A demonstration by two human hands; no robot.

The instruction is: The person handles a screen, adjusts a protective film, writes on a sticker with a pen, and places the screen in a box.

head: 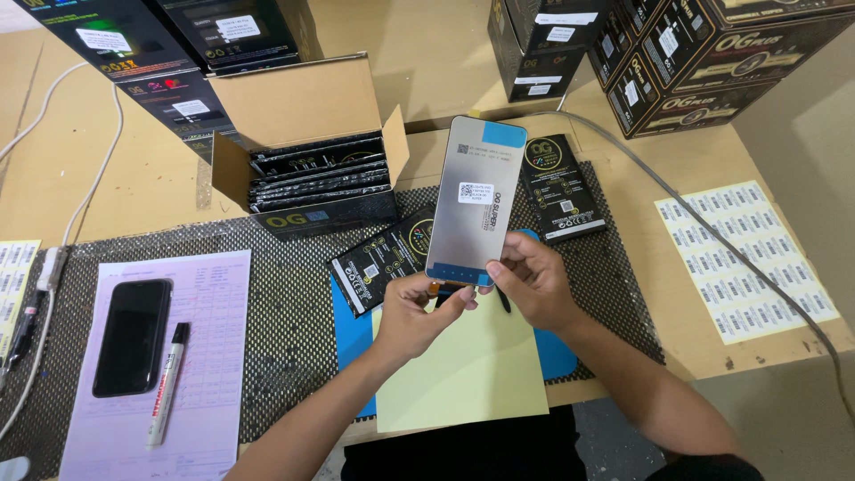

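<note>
Hands both on a phone screen panel (pixel 476 200), held upright above the counter (pixel 623 267), silvery back side toward the camera (blue tabs at top and bottom edge, small white sticker near the middle). Left hand (pixel 419 312) pinches the lower left corner, fingers closed on the panel's bottom edge. Right hand (pixel 534 281) grips the lower right edge, thumb on the near face, fingers wrapped behind. Panel sits above a pale yellow sheet (pixel 463 374), which lies over a blue pad (pixel 352 334) on a black mesh mat (pixel 285 321). Two flat black packets on the mat: one (pixel 378 263) just left of the panel, partly behind it, another (pixel 559 187) just right of it. Open cardboard box (pixel 303 147) further back, packed with more black packets standing on edge. Far left: dark phone (pixel 132 337) and white marker (pixel 167 383) lying side by side on a pink form (pixel 214 294). Label sheet (pixel 744 258) at right (white stickers in rows), stacked black cartons (pixel 695 53) behind it.
</note>
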